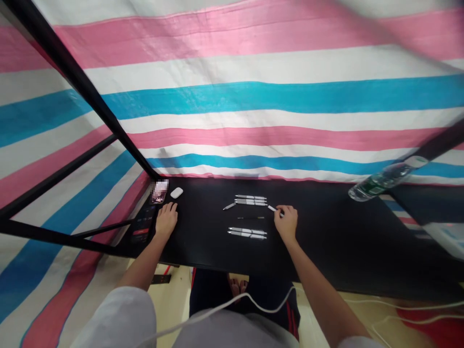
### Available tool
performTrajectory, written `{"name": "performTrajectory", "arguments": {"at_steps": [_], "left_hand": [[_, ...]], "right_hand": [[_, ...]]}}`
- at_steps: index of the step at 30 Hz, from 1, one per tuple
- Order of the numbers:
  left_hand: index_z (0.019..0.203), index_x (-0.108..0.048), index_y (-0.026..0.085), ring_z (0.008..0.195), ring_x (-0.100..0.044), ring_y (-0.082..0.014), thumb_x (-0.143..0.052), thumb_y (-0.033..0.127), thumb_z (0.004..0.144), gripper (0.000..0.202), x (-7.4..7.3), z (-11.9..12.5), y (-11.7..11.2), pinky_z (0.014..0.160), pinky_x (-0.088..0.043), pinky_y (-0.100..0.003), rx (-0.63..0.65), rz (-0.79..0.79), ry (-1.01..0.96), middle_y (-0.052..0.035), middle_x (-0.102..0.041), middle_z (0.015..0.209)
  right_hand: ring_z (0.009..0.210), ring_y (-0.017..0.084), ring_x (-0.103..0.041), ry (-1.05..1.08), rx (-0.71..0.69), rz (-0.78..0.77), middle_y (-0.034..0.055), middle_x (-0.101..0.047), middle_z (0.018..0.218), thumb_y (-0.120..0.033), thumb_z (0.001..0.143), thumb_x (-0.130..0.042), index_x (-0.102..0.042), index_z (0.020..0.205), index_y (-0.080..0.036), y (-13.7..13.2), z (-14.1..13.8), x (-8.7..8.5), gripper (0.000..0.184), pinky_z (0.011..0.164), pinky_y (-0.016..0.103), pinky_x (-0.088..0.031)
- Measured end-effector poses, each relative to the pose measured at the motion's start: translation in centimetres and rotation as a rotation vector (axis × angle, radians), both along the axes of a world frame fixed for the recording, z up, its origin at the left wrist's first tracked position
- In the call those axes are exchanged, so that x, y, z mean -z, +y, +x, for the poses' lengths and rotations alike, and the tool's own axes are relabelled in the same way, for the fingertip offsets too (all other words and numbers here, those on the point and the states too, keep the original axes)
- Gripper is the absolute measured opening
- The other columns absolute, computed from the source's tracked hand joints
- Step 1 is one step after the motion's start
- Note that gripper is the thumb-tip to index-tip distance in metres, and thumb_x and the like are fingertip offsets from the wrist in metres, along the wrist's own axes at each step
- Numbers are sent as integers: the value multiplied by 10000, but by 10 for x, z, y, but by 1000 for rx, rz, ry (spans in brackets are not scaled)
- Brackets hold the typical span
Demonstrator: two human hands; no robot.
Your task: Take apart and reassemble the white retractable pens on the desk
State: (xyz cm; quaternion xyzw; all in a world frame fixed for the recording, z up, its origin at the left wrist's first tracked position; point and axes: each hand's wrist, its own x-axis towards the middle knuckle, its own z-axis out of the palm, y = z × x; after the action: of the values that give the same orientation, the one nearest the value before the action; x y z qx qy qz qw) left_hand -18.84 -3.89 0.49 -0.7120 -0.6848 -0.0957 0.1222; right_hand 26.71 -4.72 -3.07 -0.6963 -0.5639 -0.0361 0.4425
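Note:
My right hand (286,222) is closed round a white pen barrel (271,209), whose far end sticks out to the left of the fingers. Left of it lie a thin dark pen refill (251,218) and a short grey pen piece (229,206), apart from each other. Whole white-and-grey pens (251,200) lie side by side above the refill, and two more pens (247,233) lie below it. My left hand (167,220) rests flat on the black table (203,241), fingers stretched out and holding nothing, just right of a phone (141,227).
A small white rounded case (176,193) and a blurred-out pinkish item (159,191) sit at the back left. Toward the right a clear water bottle (384,181) stands. Black frame bars (97,106) and a striped sheet (253,101) enclose the table. A white cable (232,302) crosses my lap.

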Motion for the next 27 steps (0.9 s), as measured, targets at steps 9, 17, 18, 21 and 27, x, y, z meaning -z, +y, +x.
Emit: {"name": "performTrajectory", "arguments": {"at_steps": [9,17,18,21,27], "left_hand": [[1242,-572,126,1105,-518,-303,-346,158,891,419,-12,4,1,917,-410,-421,6,-133,168,-168,-575,1239],[1236,-571,119,1068,-533,-303,-344,151,894,412,-13,9,-2,888,-416,-415,-9,-129,156,-175,-597,1173],[1238,-569,113,1071,-532,-306,-343,149,895,413,-13,10,-2,887,-417,-420,-12,-126,151,-177,-595,1176],[1242,-565,109,1077,-529,-308,-338,151,896,416,-11,10,-2,886,-423,-432,-22,-119,148,-178,-590,1191],[1222,-583,128,1083,-528,-296,-354,155,886,408,-8,3,0,896,-422,-418,-17,-95,134,-156,-597,1205]], "right_hand": [[788,240,-497,10,-1,-14,87,-597,810,-183,769,-470,-637,775,-178,1,0,1,166,750,372,-374],[786,242,-491,-15,-7,-22,89,-601,808,-185,765,-479,-638,772,-175,2,2,1,159,744,363,-371],[786,241,-489,-14,-6,-24,88,-601,809,-184,763,-480,-639,772,-175,2,1,2,159,744,362,-368],[791,241,-487,-13,-4,-32,90,-600,813,-183,763,-483,-645,779,-170,3,1,2,163,743,361,-361],[792,238,-488,-8,-6,-34,97,-608,817,-177,767,-483,-648,784,-162,3,0,2,166,748,362,-358]]}}
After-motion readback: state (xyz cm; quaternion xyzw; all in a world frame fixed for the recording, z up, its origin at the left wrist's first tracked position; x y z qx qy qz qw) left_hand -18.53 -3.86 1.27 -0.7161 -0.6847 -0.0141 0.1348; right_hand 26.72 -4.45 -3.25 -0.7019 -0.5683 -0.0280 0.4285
